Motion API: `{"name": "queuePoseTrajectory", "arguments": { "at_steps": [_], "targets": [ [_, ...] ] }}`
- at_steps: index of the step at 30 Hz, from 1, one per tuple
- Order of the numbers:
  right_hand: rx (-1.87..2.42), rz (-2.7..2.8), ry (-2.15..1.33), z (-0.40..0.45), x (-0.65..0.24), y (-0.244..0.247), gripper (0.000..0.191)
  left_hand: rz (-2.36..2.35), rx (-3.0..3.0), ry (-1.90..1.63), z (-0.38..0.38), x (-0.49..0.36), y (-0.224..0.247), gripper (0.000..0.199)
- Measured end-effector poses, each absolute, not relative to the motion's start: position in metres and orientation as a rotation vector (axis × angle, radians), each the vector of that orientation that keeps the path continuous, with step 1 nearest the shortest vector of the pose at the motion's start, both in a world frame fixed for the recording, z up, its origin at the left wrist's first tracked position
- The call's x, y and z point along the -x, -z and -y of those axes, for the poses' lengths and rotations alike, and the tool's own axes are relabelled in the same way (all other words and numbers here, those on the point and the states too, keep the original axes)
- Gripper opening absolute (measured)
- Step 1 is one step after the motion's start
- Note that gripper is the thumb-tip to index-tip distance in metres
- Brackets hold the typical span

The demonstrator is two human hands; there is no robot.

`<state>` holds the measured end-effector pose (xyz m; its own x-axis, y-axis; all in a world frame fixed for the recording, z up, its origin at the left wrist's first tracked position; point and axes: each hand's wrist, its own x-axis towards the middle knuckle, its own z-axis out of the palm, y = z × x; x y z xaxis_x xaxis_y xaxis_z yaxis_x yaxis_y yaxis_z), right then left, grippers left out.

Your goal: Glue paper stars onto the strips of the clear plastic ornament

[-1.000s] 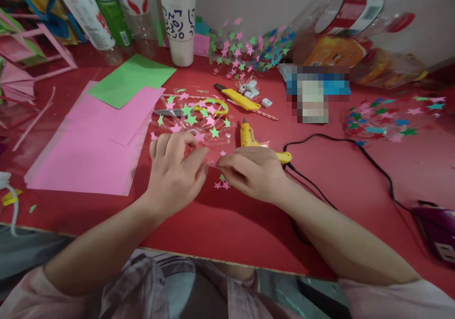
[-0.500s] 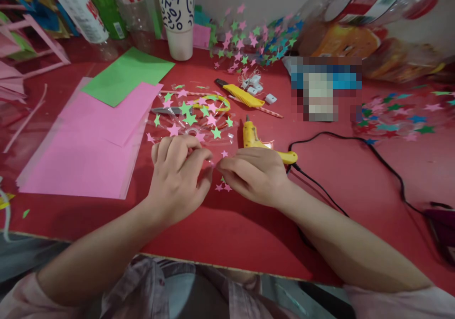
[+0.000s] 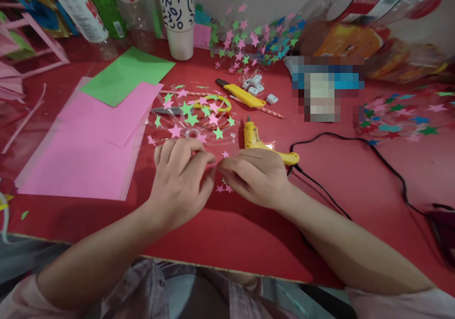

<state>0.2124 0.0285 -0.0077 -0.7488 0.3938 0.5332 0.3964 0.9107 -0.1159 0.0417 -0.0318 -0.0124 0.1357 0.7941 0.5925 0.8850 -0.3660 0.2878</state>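
Observation:
My left hand (image 3: 181, 179) is closed in a pinch, with a tiny pink piece (image 3: 212, 165) showing at the thumb and forefinger. Facing it, my right hand (image 3: 254, 174) is also pinched; whatever its fingertips hold is hidden. Just below the fingertips, a few small pink and green paper stars (image 3: 224, 188) lie on the red table (image 3: 227, 233). One pink star (image 3: 225, 154) rests between the hands. Beyond them spreads a clear plastic piece (image 3: 193, 133) with pink and green stars on it. A yellow glue gun (image 3: 252, 136) lies behind my right hand, which partly covers it.
Pink sheets (image 3: 81, 148) and a green sheet (image 3: 130, 75) are at left. Scissors (image 3: 170, 111) and a yellow cutter (image 3: 243, 95) lie farther back. A black cord (image 3: 387, 165) crosses the right side. Bottles (image 3: 106, 6) and a white cup (image 3: 181, 39) stand along the wall.
Both hands keep nearly the same pinched pose, close together. The whole view has shifted very slightly; no object has visibly been picked up or put down.

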Motion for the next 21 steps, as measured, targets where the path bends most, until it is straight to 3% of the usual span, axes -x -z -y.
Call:
{"name": "queuePoseTrajectory", "arguments": {
  "at_steps": [21],
  "targets": [
    [0.554,2.465,0.034,-0.0279,-0.2106,0.0089,0.013,1.71,2.28,1.071,0.0319,-0.0428,0.0115,0.01]
  ]
}}
